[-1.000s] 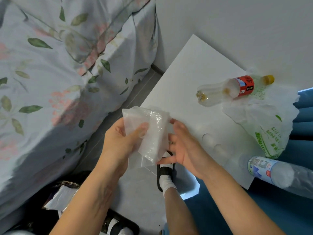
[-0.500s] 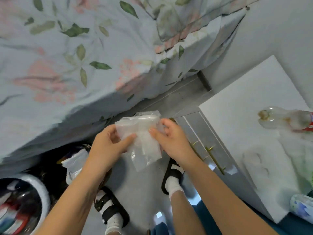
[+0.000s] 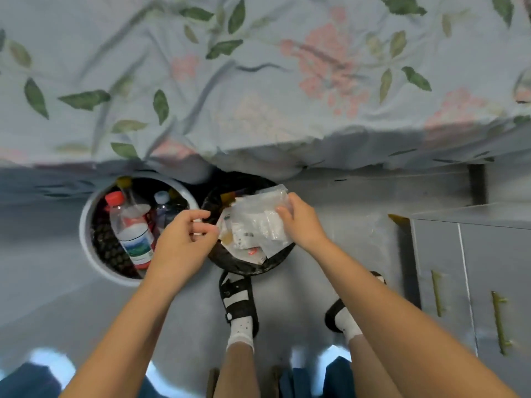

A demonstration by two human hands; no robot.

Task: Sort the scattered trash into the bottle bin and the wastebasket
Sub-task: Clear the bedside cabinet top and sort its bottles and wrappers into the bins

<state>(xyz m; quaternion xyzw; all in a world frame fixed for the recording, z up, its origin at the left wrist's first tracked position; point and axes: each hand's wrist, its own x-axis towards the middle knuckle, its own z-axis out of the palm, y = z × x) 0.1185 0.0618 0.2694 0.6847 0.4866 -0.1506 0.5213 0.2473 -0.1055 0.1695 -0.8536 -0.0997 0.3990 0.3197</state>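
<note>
Right hand [image 3: 301, 222] pinches plastic bag [image 3: 258, 222] over wastebasket [image 3: 253, 270]. Left hand [image 3: 184, 239] loosely curled, empty, beside bottle bin [image 3: 86, 239].

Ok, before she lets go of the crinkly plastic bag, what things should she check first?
1. Right hand grips the plastic bag: ok.
2. Bag is over the black wastebasket, not the white bottle bin: ok.
3. Left hand is off the bag: ok, though its fingertips are near the edge.
4. Bottle bin holds only bottles: cannot tell, its bottom is dark.
5. Room left in the wastebasket: cannot tell, the bag hides it.
</note>
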